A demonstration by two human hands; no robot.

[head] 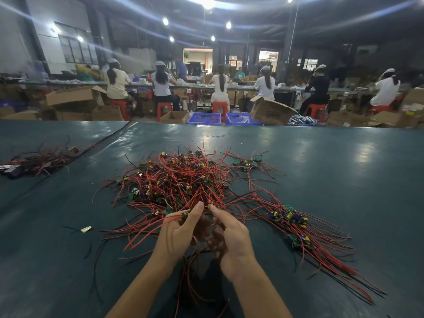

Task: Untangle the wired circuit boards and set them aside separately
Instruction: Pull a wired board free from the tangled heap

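Red-wired board (186,212) (leads (146,228) trailing left) pinched by left hand (176,232).

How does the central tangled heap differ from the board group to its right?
The tangled heap is piled, wires crossing every way; the right group lies flat, wires running roughly parallel. The heap is larger than the right group. Both hold green boards with red wires.
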